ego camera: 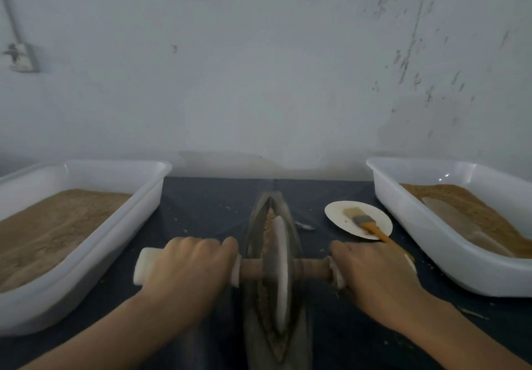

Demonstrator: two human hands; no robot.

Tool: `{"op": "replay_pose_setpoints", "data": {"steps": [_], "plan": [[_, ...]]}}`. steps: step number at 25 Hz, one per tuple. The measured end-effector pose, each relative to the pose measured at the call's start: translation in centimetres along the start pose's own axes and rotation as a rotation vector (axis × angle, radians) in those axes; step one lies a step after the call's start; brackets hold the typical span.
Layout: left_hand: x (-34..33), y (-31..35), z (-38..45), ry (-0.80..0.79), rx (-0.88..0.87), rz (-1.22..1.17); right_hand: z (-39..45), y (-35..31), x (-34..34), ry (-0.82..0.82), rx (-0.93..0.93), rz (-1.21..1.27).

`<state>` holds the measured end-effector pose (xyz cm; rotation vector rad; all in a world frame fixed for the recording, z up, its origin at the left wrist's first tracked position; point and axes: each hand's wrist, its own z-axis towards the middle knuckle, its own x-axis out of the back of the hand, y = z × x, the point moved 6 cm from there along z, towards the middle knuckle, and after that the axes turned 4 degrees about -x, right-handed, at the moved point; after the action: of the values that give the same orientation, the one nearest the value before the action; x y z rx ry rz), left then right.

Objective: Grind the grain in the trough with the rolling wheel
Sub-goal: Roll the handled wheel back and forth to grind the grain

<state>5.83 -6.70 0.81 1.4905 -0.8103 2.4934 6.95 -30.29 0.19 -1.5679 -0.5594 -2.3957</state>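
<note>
Grinding in progress: both hands work the rolling wheel (278, 266), which stands upright on its edge in the narrow boat-shaped trough (276, 283), about mid-length. Left hand (187, 269) wraps the white-capped left end of the wooden axle (312, 267), fingers curled together over the top. Right hand (374, 274) does the same on the right end, fingers closed over the grip; thumbs are hidden on both. A two-sided hold likely keeps the disc vertical and the pressure even so it doesn't tip out of the groove.

Grain (269, 225) sits as a tan line along the trough's groove, visible past the wheel on the far side and near the wheel's left face; some looks crushed, how fine can't be told.

Left white tub (161, 168) and right white tub (383, 173) each hold tan meal or grain, placed on either side within reach, probably supply and output. Small plate (335, 211) right of the trough carries a brush (365, 222) with an orange handle, probably for sweeping out flour. Crumbs dot the dark table cover (201, 211).
</note>
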Motion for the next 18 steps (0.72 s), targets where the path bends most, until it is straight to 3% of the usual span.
{"op": "replay_pose_setpoints", "data": {"steps": [2,7,12,15,16,18], "plan": [[-1.8,-1.1,3.4,-0.079,0.109,-0.013,3.4,1.2,-0.9,-0.05,-0.1,-0.082],[-4.6,-4.3,9.7,-0.105,0.288,-0.097,11.0,2.1,-0.6,0.073,-0.18,-0.194],[-2.8,-1.7,2.2,-0.14,0.196,-0.196,3.2,-0.7,1.8,0.185,0.09,-0.163],[0.7,0.4,-1.2,0.027,0.018,-0.053,-0.9,-0.2,1.3,-0.02,0.03,-0.083],[1.2,0.6,-1.0,0.026,-0.006,-0.009,-1.0,0.3,0.6,-0.109,-0.015,-0.105],[0.2,0.1,1.2,-0.06,0.017,0.001,1.2,1.2,-0.3,-0.124,-0.1,-0.108]]}}
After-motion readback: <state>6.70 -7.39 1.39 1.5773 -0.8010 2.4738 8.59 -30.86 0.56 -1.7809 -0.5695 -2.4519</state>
